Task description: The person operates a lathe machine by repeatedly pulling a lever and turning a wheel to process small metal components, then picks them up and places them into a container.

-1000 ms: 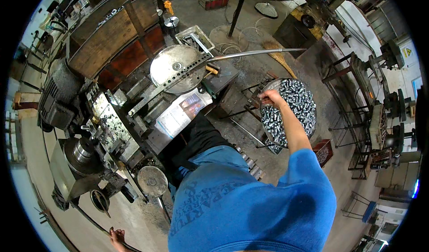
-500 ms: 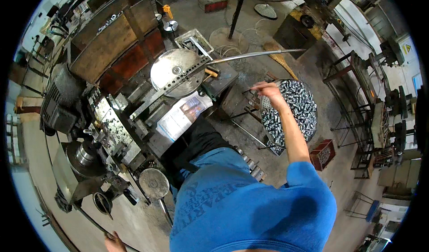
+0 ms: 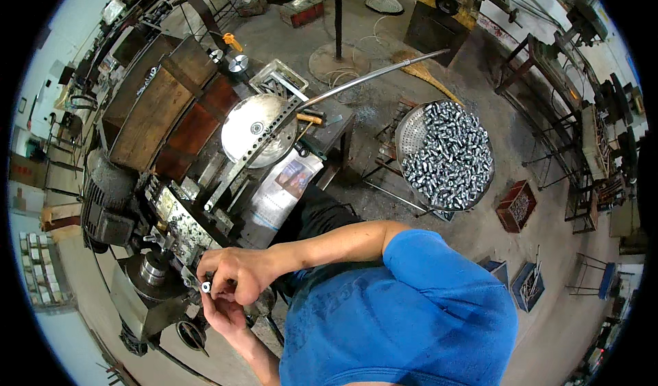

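My right hand (image 3: 236, 273) reaches across my body to the left, its fingers curled at a small bright metal cylinder with a dark hole in its end (image 3: 206, 287). Just below it, my left hand (image 3: 223, 313) meets the same piece with its fingertips, partly covered by the right hand. Both hands are closed around it, near the front of the machine. To their left sits a round metal chuck (image 3: 153, 268). A speckled metal plate (image 3: 179, 216) covered in chips lies beyond the hands.
A perforated round pan (image 3: 409, 136) heaped with shiny metal cylinders (image 3: 452, 160) stands on the right. Beyond my lap are a large metal disc (image 3: 240, 129), a long lever bar (image 3: 370, 84) and a printed paper (image 3: 281, 194). A red bin (image 3: 516, 206) rests on the floor.
My right hand has swung from above the pan to the machine on the left. My left hand has risen from the lower left edge to meet it at the small metal cylinder.
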### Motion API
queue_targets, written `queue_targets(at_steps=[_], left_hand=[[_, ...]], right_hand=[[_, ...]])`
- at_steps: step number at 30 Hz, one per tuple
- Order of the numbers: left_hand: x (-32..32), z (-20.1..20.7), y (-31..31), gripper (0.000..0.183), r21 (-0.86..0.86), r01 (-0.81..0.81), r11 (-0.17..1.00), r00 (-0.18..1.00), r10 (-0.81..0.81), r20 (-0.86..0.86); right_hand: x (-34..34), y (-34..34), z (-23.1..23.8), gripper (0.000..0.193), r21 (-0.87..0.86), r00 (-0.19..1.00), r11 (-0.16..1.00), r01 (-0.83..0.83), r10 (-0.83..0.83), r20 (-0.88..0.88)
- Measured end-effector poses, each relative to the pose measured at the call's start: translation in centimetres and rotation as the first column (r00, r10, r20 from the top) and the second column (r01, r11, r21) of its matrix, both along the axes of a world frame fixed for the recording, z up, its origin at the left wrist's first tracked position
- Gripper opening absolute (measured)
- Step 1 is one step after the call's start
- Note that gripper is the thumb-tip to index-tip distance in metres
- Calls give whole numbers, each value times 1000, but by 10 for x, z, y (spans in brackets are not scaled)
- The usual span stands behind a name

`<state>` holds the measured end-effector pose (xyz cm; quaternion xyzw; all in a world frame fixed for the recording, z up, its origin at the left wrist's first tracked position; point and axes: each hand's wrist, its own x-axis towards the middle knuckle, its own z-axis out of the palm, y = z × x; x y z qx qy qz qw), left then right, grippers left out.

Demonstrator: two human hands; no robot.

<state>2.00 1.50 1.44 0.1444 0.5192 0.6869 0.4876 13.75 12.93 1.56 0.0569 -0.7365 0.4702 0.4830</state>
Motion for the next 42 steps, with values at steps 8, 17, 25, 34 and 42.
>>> queue_targets(at_steps=[8,17,25,34,42], left_hand=[[-25,8,-11,26,-127,5,992,677,-97,-730],[-64,39,-43,26,-294,50,955,592,-265,-761],[-168,39,-208,31,-294,-690,662,365,-33,-931],[-137,-39,-306,40,-391,-737,552,569,194,-799],[-152,-54,-298,31,-526,-806,270,420,-365,-831]], right_hand=[[-8,-21,3,22,239,941,971,20,-98,323],[-52,-4,38,37,380,818,879,-287,19,574],[-182,52,49,25,742,687,637,-209,-444,575],[-219,51,31,25,607,499,720,-336,-410,763],[-228,45,45,27,390,501,915,-103,-291,815]])
